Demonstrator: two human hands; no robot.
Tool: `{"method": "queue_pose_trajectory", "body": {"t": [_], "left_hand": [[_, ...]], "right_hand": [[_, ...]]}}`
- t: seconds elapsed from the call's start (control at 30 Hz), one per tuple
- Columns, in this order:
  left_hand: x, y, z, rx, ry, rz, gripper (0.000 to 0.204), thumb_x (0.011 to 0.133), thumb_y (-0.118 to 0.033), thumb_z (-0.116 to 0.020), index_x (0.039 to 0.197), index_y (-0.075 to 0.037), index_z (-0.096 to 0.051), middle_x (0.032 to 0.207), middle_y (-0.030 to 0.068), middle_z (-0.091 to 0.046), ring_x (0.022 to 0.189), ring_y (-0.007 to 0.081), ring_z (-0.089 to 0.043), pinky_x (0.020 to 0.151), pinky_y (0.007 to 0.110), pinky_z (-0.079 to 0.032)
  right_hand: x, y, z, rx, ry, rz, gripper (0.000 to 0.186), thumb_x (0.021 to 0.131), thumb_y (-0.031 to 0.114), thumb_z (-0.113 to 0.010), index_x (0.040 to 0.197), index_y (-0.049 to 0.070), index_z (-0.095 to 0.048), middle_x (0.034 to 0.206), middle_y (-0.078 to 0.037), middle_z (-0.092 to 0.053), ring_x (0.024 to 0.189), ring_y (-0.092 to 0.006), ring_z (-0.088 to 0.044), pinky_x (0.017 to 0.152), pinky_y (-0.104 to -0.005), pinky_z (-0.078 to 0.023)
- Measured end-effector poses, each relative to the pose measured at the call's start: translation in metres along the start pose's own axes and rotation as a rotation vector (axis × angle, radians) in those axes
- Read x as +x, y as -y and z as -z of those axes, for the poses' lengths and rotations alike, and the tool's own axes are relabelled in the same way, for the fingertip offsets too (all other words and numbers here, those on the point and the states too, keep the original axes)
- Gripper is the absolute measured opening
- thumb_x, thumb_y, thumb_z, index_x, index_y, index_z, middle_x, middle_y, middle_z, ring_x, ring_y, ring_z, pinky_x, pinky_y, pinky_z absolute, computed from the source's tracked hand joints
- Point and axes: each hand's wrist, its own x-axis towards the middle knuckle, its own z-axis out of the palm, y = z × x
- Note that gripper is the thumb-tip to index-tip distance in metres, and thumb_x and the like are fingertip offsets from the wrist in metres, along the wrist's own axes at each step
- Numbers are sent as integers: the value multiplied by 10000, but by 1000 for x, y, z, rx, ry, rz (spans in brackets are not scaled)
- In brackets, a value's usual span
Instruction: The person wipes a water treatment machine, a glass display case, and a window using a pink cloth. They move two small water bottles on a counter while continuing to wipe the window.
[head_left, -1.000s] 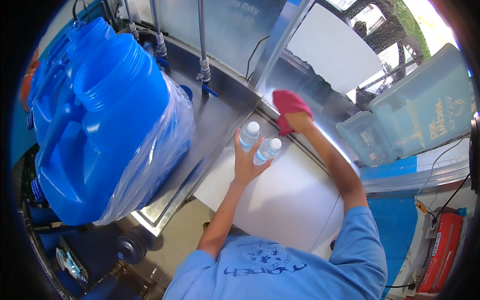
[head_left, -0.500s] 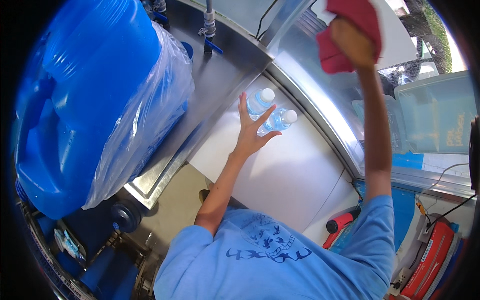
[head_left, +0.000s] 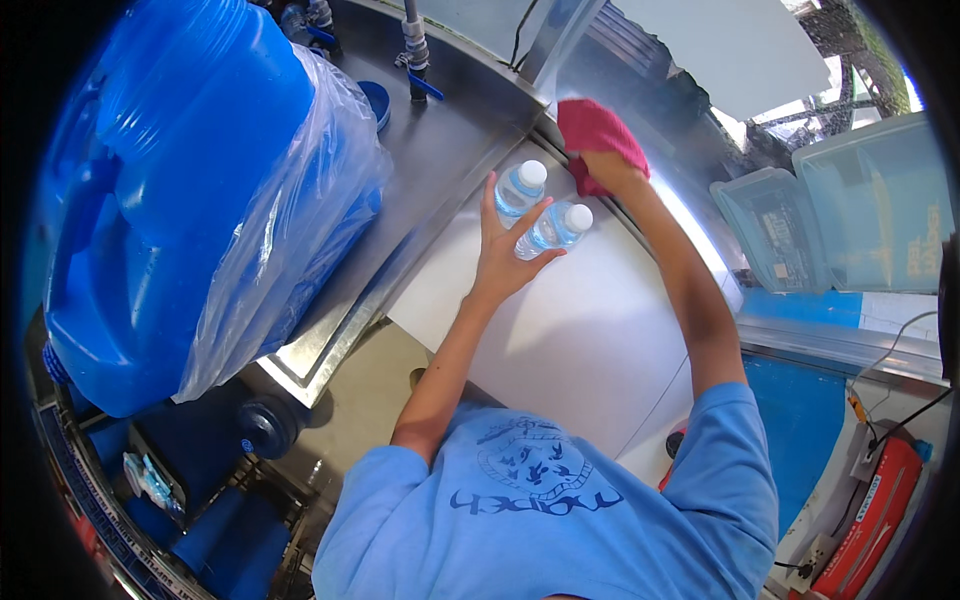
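Note:
Two small clear water bottles, the nearer bottle (head_left: pixel 558 228) and the farther bottle (head_left: pixel 519 192), stand side by side on a white surface, with white caps and pale blue labels. My left hand (head_left: pixel 503 258) is around them from the near side, its thumb and fingers spread along their sides and one finger between them. My right hand (head_left: pixel 612 172) grips a red cloth (head_left: pixel 600 135), bunched beyond the bottles at the bottom of the glass by the metal frame. The cloth hides some of my right fingers.
A big blue jug (head_left: pixel 190 200) partly in clear plastic stands on a steel counter (head_left: pixel 445 150) at left, below taps (head_left: pixel 415 60). Pale plastic bins (head_left: pixel 870 210) show at right. A red box (head_left: pixel 865 530) and cables lie at lower right. Blue seats (head_left: pixel 215 540) are at lower left.
My right hand has brought the red cloth down and to the left, from high on the glass to its lower edge near the bottles. My left hand stays at the bottles.

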Motion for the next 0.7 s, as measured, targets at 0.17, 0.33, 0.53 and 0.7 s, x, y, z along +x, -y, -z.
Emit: {"method": "queue_pose_trajectory", "body": {"t": [0.17, 0.33, 0.53, 0.7], "left_hand": [[3, 1, 4, 133, 25, -5, 675, 626, -177, -887, 1258, -183, -648, 1575, 266, -19, 1447, 458, -180, 1134, 490, -301], [4, 8, 8, 186, 80, -81, 679, 668, -300, -865, 1253, -117, -572, 1547, 334, -31, 1452, 510, -66, 1090, 695, -182], [-1, 15, 3, 250, 105, -78, 694, 655, -294, -883, 1240, -103, -563, 1554, 325, -14, 1442, 516, -99, 1098, 684, -189], [3, 15, -10, 177, 52, -98, 683, 655, -289, -890, 1210, -52, -570, 1557, 314, -12, 1428, 517, -136, 1120, 616, -216]], "right_hand": [[-58, -14, -20, 916, -58, -441, 148, 938, 184, -530, 1002, 63, -585, 764, -72, -627, 602, -195, -643, 512, -323, -528], [-134, -59, 21, 911, -134, -557, 185, 917, 235, -590, 1037, 96, -604, 745, -58, -622, 493, -130, -579, 422, -298, -453], [-182, -93, 184, -938, -787, 281, 234, 942, 184, -518, 1142, 73, -568, 847, -183, -664, 725, -362, -691, 626, -451, -562], [-164, -74, 291, -597, -779, 7, 374, 1017, 323, -377, 1146, 38, -582, 1018, -224, -656, 940, -361, -649, 835, -439, -492]]}}
